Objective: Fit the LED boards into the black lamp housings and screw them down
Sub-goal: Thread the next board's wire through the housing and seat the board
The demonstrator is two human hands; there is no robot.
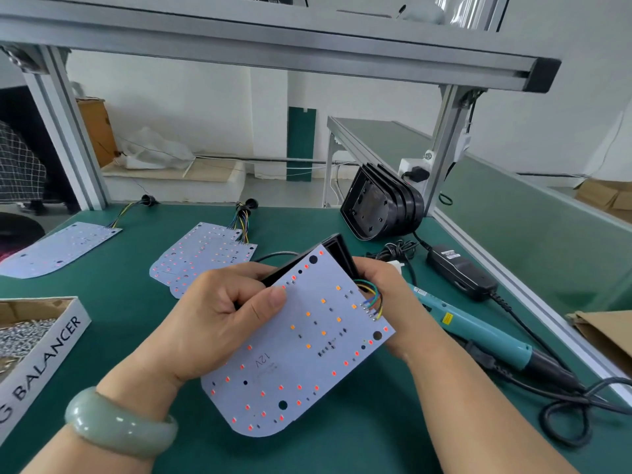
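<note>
A white LED board (301,350) with red and orange LEDs lies tilted in front of me, over a black lamp housing (337,249) whose edge shows behind it. My left hand (219,316) grips the board's left edge and the housing, thumb on the board's face. My right hand (386,295) holds the right side, where coloured wires (371,295) leave the board. Two more LED boards (58,249) (201,258) lie on the green mat (119,289). Several black housings (379,206) lean stacked at the back right.
A teal electric screwdriver (478,331) lies right of my hands, its cable (561,419) looping near the edge. A black power adapter (460,271) sits behind it. A box of screws (30,340) stands at the left. Aluminium frame posts (65,128) rise at the back.
</note>
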